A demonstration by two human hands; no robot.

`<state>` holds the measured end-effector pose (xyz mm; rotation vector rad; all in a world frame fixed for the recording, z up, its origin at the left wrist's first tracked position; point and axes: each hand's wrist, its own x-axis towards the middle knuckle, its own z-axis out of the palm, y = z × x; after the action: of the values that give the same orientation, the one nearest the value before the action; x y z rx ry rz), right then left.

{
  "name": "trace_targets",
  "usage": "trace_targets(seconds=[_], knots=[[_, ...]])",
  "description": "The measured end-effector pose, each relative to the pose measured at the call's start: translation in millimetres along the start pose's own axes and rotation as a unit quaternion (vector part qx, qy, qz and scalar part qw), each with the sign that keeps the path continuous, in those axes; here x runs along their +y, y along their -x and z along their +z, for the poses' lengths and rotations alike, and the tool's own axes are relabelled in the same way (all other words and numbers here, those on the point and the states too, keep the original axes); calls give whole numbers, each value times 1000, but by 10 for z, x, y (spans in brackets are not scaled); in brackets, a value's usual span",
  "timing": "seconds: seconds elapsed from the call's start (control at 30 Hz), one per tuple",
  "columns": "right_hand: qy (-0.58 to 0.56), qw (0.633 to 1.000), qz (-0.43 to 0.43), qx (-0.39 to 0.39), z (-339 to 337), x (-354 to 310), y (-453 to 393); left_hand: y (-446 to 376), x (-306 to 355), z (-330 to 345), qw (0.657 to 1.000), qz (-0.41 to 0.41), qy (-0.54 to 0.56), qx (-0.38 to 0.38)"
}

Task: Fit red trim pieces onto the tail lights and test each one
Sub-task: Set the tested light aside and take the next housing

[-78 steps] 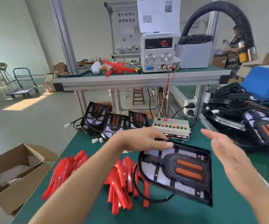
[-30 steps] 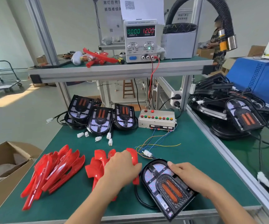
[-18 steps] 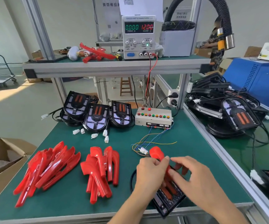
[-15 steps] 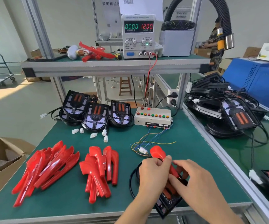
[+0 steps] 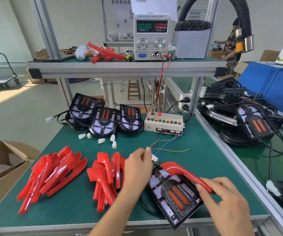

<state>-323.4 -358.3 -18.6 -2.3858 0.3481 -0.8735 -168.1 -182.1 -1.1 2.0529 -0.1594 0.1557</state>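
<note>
While the right hand (image 5: pixel 222 193) pinches the red trim (image 5: pixel 185 174), the left hand's (image 5: pixel 137 166) fingertips are hidden, grip unclear.

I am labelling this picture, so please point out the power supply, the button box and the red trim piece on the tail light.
power supply (image 5: pixel 151 28), head view, its display.
button box (image 5: pixel 163 122), head view, its top.
red trim piece (image 5: pixel 180 171), head view, its curved middle.

Trim pieces (image 5: pixel 106 178) lie left of the tail light (image 5: pixel 173 193), control box (image 5: pixel 163 123) behind.
</note>
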Motion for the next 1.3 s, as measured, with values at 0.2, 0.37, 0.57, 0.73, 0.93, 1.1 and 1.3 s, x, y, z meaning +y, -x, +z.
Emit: trace_targets(seconds=[0.2,0.37,0.57,0.73,0.93,1.1,1.3], knots=[[48,999,-23,-12,106,40,54,-306,-236,85,984,-42,-67,-159],[61,997,-34,-14,180,114,76,-319,-208,184,970,-43,-70,-228],[54,998,-19,-22,271,171,130,-323,-168,219,962,-36,-58,-266],[103,993,-64,-9,275,206,137,-309,-112,235,952,-57,-71,-292],[90,995,-22,-45,192,168,197,-196,-156,383,949,-56,-94,-295],[40,998,0,-50,201,105,216,-176,-164,408,947,-81,-73,-302],[49,999,5,-8,272,72,216,-187,-180,396,945,-111,-48,-304]])
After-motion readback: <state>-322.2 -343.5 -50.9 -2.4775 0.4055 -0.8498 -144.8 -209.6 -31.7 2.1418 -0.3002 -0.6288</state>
